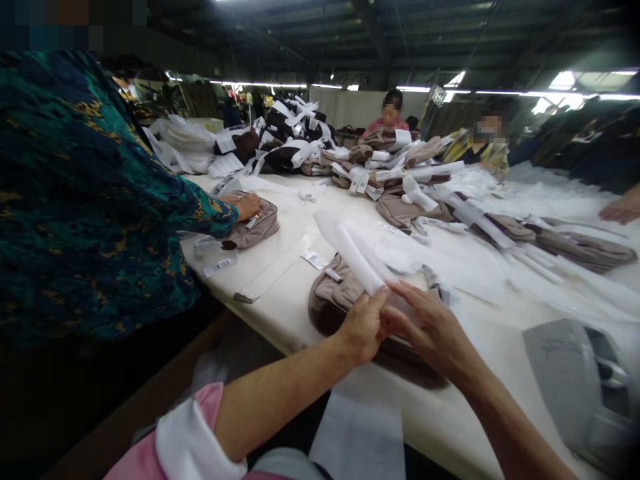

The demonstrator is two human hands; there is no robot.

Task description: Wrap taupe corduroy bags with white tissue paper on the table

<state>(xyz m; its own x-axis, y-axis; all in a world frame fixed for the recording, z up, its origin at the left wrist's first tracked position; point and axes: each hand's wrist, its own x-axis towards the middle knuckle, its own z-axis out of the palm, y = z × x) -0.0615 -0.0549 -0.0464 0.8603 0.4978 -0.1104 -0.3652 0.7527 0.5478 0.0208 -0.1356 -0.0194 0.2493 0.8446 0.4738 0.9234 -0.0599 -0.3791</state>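
Observation:
My left hand pinches the near end of a long white paper strip that slants up and away to the left. My right hand is closed on the same end of the strip, touching the left hand's fingertips. Both hands hover over a folded taupe garment lying on the white table near its front edge. A small barcode label lies on the table just beyond the garment.
A person in a teal patterned top stands at left, a hand on another taupe garment. Piles of garments with white strips fill the table's far side. Two people sit behind them. A grey device sits at right.

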